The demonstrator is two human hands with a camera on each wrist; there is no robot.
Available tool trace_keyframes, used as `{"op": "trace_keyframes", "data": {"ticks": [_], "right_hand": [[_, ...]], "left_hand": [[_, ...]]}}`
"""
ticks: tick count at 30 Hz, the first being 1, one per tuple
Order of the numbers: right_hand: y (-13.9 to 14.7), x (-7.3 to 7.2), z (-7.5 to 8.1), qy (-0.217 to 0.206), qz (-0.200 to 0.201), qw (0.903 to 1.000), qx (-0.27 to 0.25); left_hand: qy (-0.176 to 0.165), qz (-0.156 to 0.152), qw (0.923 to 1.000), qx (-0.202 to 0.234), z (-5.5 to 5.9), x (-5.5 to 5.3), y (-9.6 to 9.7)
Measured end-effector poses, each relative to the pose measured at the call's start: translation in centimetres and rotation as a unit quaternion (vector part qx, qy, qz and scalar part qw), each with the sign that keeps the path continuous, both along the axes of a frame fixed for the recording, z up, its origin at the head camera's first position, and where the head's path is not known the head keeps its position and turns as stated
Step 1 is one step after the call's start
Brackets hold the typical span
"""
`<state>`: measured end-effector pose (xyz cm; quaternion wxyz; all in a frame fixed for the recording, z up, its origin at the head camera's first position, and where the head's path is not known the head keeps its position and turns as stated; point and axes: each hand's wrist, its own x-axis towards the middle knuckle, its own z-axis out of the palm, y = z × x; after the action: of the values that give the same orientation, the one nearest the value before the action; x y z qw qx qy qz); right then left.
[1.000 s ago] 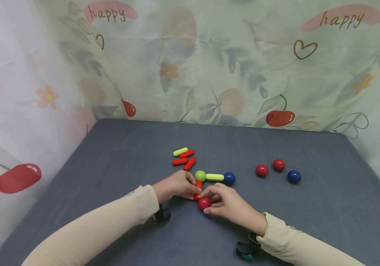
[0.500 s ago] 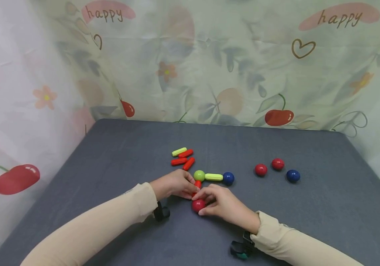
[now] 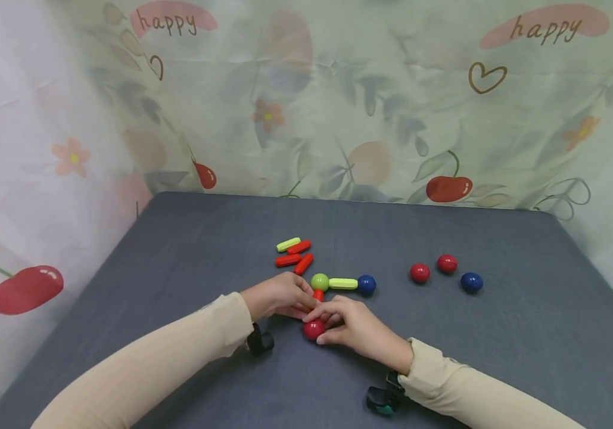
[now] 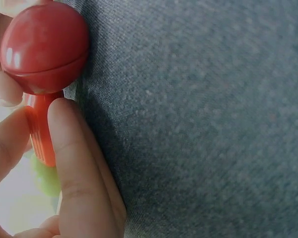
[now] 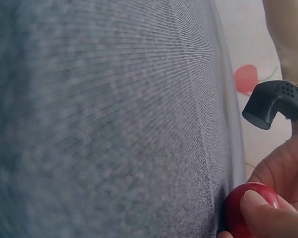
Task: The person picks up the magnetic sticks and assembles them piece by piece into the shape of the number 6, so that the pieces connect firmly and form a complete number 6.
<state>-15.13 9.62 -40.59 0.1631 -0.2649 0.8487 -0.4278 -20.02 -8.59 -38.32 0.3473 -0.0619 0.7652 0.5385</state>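
Left hand (image 3: 286, 296) pinches red stick (image 4: 41, 131), apparently to steady it; right hand (image 3: 358, 329) grips red ball (image 3: 314, 329) at stick's near end, perhaps for alignment.

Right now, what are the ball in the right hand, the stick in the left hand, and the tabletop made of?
Red ball: probably glossy plastic, with bright highlights and a seam. Red stick: likely plastic too, with grooves and a soft shine. Tabletop: seems dull woven cloth; fine texture shows.
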Motion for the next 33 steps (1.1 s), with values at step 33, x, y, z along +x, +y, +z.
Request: {"op": "trace_keyframes", "data": {"ticks": [33], "right_hand": [[-0.19,-0.69,0.10,-0.051,-0.008,0.9987,-0.002]], "left_hand": [[0.006,-0.004,0.9999,0.011,-0.27,0.06,-0.11]]}}
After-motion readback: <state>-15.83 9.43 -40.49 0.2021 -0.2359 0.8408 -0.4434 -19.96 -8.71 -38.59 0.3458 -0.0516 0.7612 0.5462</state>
